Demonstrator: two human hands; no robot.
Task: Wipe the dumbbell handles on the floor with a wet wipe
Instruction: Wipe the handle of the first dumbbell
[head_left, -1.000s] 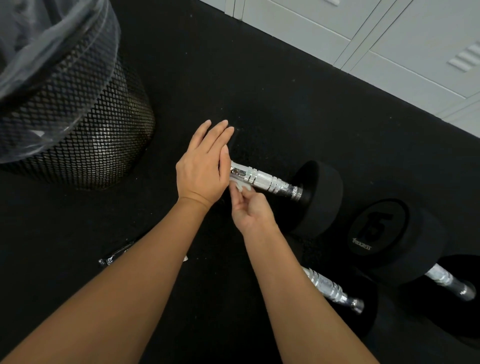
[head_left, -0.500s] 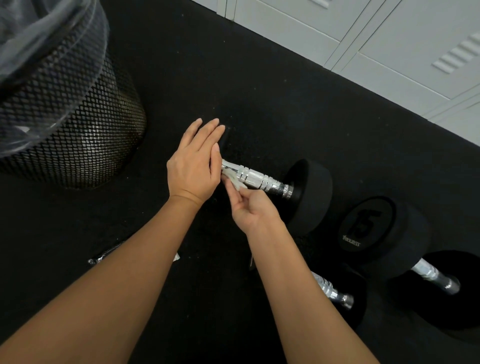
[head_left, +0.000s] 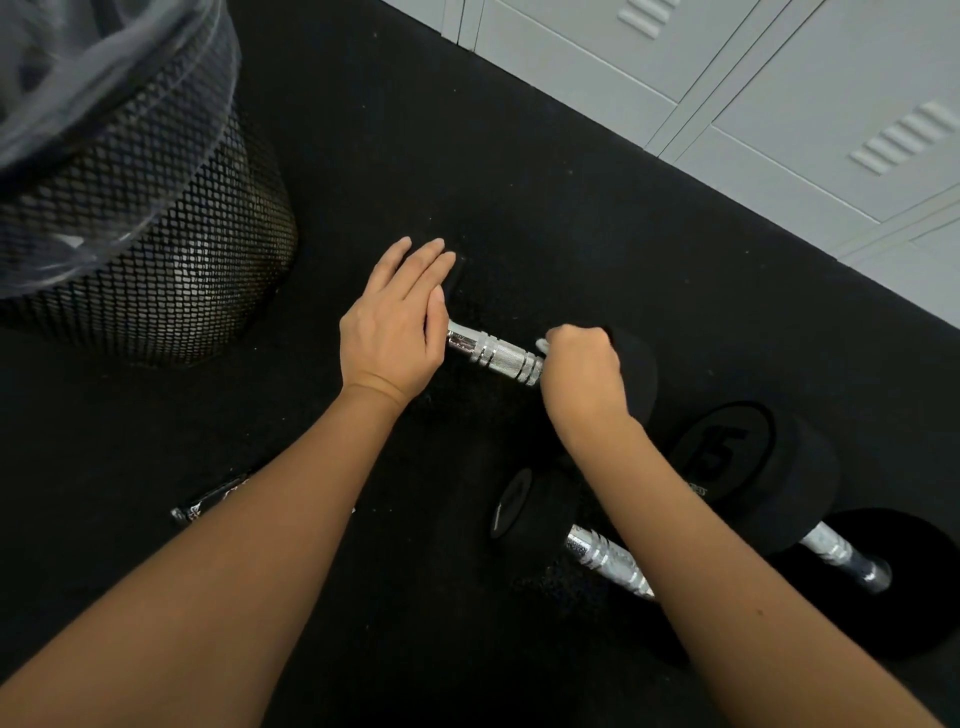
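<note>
My left hand (head_left: 390, 332) lies flat, fingers straight, pressing down on the far-left head of the dumbbell I am cleaning, which sits on the black floor (head_left: 519, 182) between the mesh bin (head_left: 150, 270) and the grey lockers (head_left: 779, 104). My right hand (head_left: 582, 371) is curled tight around the right end of the chrome handle (head_left: 496, 356), next to the other black head (head_left: 639, 374), with a scrap of white wet wipe (head_left: 542, 344) poking out above my knuckles. To do this stroke well, I think I should keep the left palm heavy so the bar cannot roll, wrap the wipe fully round the knurled part, and twist as I slide so the grooves get cleaned, not only the top. Two more dumbbells wait nearer me: one handle (head_left: 608, 561) partly under my right forearm, another handle (head_left: 836, 556) towards the right edge of the floor beyond the head marked 15 (head_left: 722, 447). A dark packet (head_left: 208, 501) lies beside my left forearm.
</note>
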